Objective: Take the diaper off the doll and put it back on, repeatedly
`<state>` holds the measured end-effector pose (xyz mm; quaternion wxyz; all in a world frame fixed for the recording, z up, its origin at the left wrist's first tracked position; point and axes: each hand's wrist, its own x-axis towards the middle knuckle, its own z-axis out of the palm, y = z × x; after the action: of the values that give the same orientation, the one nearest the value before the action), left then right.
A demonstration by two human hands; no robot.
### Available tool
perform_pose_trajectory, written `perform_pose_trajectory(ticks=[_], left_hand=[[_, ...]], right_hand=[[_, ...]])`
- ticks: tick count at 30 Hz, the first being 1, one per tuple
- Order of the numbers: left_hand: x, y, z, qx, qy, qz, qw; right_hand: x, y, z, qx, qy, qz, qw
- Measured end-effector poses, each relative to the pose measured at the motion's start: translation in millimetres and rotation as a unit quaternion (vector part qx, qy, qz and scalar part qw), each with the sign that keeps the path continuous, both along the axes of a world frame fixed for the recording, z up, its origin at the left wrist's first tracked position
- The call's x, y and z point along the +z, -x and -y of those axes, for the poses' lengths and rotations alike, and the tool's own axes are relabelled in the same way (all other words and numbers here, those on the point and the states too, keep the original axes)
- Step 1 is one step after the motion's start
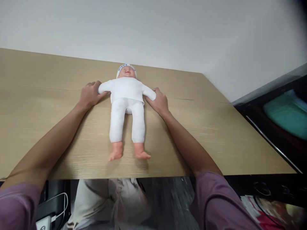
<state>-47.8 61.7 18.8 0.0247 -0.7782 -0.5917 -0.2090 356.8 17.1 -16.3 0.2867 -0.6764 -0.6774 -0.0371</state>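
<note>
White-clad doll supine | bare feet | both hands grip sleeves

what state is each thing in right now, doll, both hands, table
baby doll: lying face up, legs toward the person, dressed in white with a cap on
left hand: closed around the doll's sleeve end
right hand: closed around the doll's other sleeve end
wooden table: bears the doll

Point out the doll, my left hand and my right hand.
doll (127, 92): head view, on its white shirt.
left hand (90, 94): head view, back of the hand.
right hand (160, 103): head view, back of the hand.
</note>
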Motion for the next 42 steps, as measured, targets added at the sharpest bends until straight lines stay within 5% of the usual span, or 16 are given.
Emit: perform_pose_trajectory(ticks=[5,11,19,26,32,36,39,42], left_hand=[[0.7,-3.7,-37.6,0.002,-0.021,0.002,1.0],[-0.7,3.7,-42.3,-0.042,-0.066,0.005,0.997],[-18.2,7.1,-54.0,0.047,-0.015,-0.009,0.999],[-17.7,15.0,-33.3,0.1,0.002,0.051,0.994],[-20.7,18.4,22.5,0.129,-0.031,0.124,0.983],[-16.9,14.4,80.6,0.12,-0.011,0.153,0.981],[-5.2,12.1,151.5,0.073,0.01,0.173,0.982],[1.8,15.7,258.1,-0.004,-0.037,0.236,0.971]], right_hand=[[-1.8,-10.1,-39.8,0.028,-0.039,0.0,0.999],[-16.0,-24.6,-57.3,0.036,-0.017,0.028,0.999],[-41.4,-41.4,-67.1,0.001,0.02,-0.007,1.0],[-36.4,-44.5,-55.1,-0.007,0.05,-0.033,0.998],[-30.5,-30.3,-5.1,-0.056,0.045,-0.039,0.997],[-24.3,4.9,60.7,-0.088,0.032,-0.068,0.993],[-19.8,36.2,142.3,-0.085,0.007,-0.139,0.987],[-18.1,58.2,252.2,0.011,-0.037,-0.211,0.977]])
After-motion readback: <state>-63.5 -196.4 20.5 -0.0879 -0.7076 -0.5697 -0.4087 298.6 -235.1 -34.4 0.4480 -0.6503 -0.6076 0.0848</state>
